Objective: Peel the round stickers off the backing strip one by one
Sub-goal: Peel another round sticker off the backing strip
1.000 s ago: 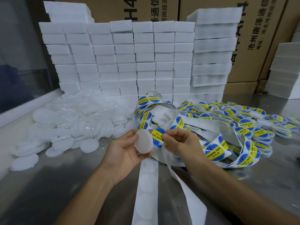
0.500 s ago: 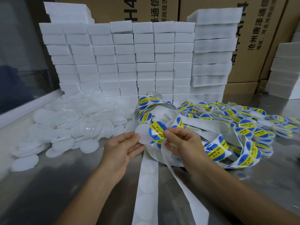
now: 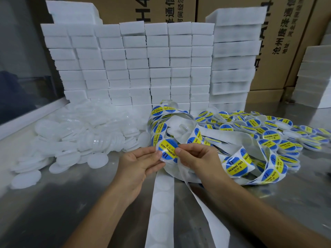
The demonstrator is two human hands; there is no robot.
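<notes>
Hands meet above the steel table: the left hand and right hand both pinch one round blue-and-yellow sticker by its opposite edges. The sticker sits on a translucent white disc whose rim shows beneath it. Emptied backing strip trails toward the viewer. Plain discs are heaped left, labelled discs right.
</notes>
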